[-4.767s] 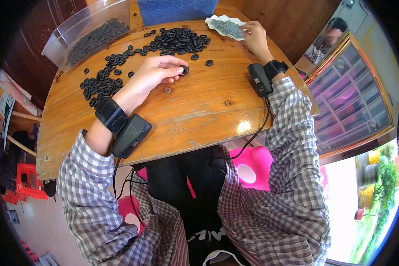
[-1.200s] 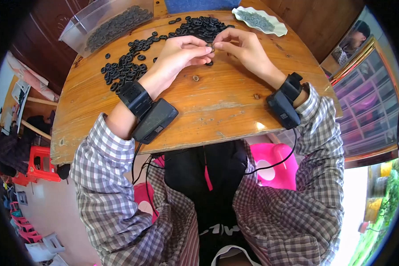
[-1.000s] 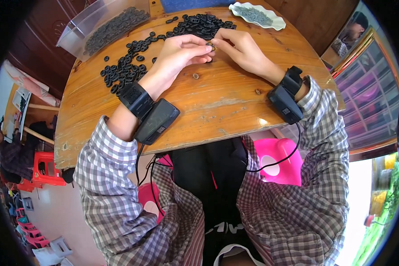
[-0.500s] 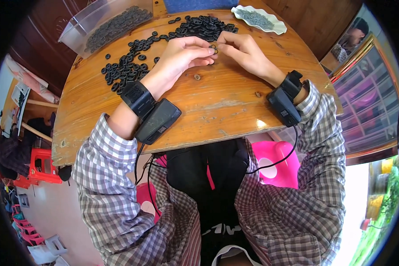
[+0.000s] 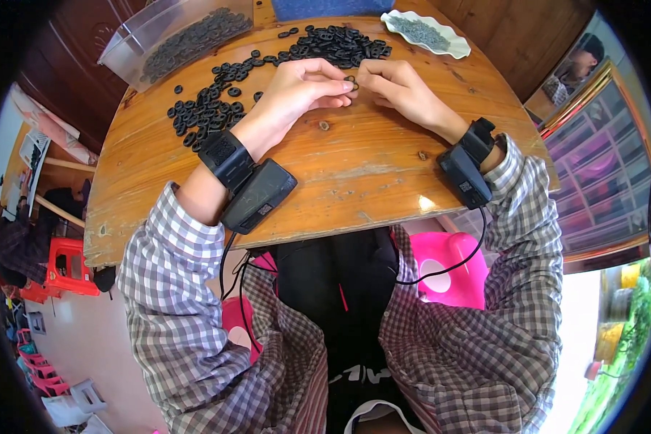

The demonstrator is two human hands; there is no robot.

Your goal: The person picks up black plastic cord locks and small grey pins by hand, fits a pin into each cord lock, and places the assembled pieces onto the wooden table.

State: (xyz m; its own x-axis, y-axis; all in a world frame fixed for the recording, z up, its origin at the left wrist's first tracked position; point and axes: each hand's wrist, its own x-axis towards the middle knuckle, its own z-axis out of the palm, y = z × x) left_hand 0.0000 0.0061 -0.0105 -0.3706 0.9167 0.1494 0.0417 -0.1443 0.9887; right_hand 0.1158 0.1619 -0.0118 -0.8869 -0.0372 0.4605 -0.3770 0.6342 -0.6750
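My left hand [image 5: 296, 90] and my right hand [image 5: 394, 87] meet over the wooden table [image 5: 340, 173], fingertips pinched together on a small dark ring [image 5: 351, 79]. Just beyond them lies a spread of several black rubber rings [image 5: 267, 61] reaching from the table's left to its far middle. Each wrist carries a black strapped device, and the sleeves are checked grey and white.
A clear plastic bin [image 5: 181, 36] of dark rings stands at the far left corner. A white oval dish [image 5: 427, 32] with small grey parts sits at the far right. A pink stool [image 5: 441, 264] is under the table; red stools [image 5: 58, 264] and a person are at left.
My right hand left the white dish and came to the left hand; both now pinch a ring between them. In the last second the hands barely shifted.
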